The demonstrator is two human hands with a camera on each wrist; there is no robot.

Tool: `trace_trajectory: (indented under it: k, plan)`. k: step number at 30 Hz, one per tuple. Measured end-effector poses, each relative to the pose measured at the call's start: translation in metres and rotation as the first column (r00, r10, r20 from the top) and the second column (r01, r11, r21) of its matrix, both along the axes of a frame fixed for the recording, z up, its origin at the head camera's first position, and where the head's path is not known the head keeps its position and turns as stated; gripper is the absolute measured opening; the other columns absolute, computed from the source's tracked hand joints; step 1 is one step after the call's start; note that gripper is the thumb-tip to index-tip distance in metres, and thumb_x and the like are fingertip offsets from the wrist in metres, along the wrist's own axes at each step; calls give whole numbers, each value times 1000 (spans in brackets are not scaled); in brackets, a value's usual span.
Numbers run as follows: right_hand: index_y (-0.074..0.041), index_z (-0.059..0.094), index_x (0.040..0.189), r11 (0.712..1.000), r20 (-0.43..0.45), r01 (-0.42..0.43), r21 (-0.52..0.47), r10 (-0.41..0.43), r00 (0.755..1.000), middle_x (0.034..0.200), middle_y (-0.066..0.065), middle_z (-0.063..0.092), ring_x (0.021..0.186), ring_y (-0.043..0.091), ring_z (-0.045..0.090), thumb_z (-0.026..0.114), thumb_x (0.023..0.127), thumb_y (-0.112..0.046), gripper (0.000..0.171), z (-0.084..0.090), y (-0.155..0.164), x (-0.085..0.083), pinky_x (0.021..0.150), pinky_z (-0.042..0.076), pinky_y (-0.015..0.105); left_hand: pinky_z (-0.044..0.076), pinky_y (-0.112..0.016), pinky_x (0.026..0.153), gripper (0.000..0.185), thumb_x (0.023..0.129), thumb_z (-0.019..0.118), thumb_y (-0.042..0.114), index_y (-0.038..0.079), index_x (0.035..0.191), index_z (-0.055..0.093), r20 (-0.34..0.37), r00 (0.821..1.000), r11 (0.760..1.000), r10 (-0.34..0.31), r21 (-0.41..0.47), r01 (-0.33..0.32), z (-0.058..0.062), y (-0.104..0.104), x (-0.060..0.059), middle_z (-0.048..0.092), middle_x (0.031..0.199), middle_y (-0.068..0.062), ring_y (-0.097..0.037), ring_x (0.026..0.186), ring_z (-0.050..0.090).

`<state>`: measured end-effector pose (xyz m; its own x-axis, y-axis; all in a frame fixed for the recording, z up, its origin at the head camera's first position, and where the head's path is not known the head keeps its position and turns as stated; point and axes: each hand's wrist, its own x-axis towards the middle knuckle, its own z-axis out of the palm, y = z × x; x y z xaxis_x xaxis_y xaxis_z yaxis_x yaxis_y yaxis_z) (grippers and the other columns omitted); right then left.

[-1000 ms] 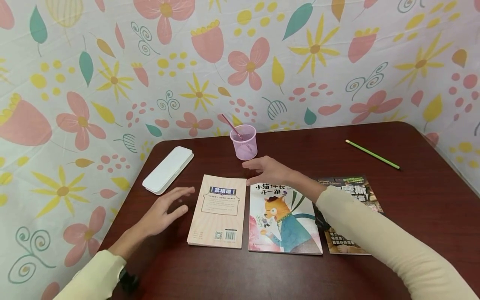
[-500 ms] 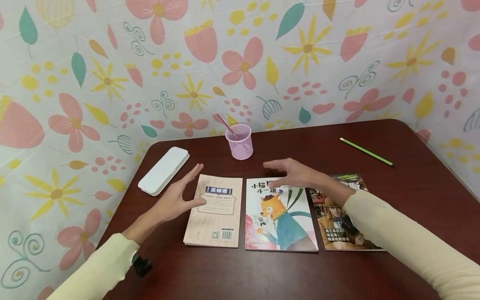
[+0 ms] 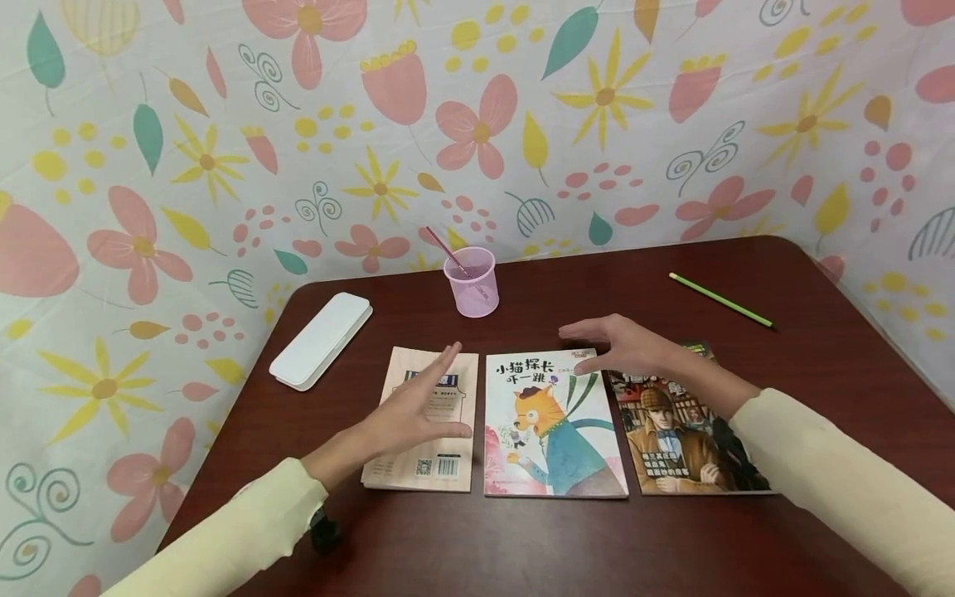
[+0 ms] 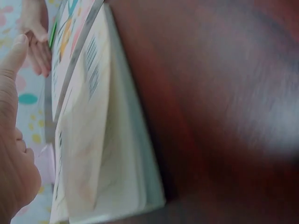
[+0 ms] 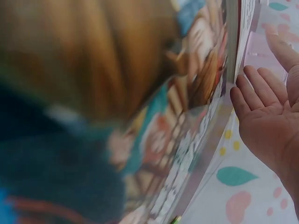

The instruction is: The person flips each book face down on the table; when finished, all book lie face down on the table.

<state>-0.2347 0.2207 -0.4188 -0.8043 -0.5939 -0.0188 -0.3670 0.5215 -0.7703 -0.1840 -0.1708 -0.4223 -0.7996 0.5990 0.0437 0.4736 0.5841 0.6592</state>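
Note:
My left hand (image 3: 406, 416) is over the beige book (image 3: 448, 464), fingers extended and thumb apart, covering part of its cover. In the left wrist view the book (image 4: 121, 172) lies below that hand (image 4: 14, 163), with nothing in its grasp. My right hand (image 3: 627, 347) hovers above the upper right corner of the cat picture book (image 3: 552, 439), thumb and fingers spread, holding nothing. Its forearm crosses the detective book (image 3: 671, 448), hiding some of that cover. The right wrist view shows this hand (image 5: 271, 102) with relaxed fingers beside the detective book (image 5: 154, 140).
Behind the books stands a pink cup (image 3: 473, 290) with a pencil (image 3: 448, 250) leaning in it. A white case (image 3: 321, 342) lies at the table's left. Toward the right back is a green pencil (image 3: 719, 299). A flowered cloth (image 3: 477, 108) hangs behind the dark table (image 3: 537, 547).
The left hand has moved right, from beside the beige book to over it. My right hand has shifted right, away from the cup. The view has turned slightly.

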Motion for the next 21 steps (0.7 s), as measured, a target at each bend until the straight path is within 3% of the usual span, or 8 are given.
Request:
trace_trajectory:
  k: [4, 10, 21]
  plan:
    - [5, 53, 152, 1000, -5, 10, -1, -10, 1000, 154, 24, 54, 146, 47, 45, 81, 96, -12, 65, -2, 9, 3, 111, 44, 64, 22, -47, 128, 126, 83, 92, 47, 24, 173, 7, 21, 1000, 999, -4, -36, 5, -6, 11, 10, 11, 178, -1, -17, 161, 16]
    - [7, 53, 151, 1000, -8, -6, -22, 6, 1000, 154, 26, 54, 144, 49, 47, 81, 95, -9, 65, -5, 19, 7, 107, 49, 62, 25, -44, 127, 132, 79, 90, 59, 8, 171, 11, -8, 1000, 992, -8, -129, 7, -13, 22, 25, 15, 177, -10, -18, 161, 17]
    - [3, 59, 148, 999, -60, 5, 31, -3, 998, 149, 23, 59, 142, 47, 50, 83, 92, -7, 62, -10, 27, 9, 105, 51, 59, 26, -45, 127, 143, 73, 83, 78, 1, 170, 11, -87, 995, 965, -40, -263, 16, -19, 34, 49, 13, 177, -16, -24, 163, 12]
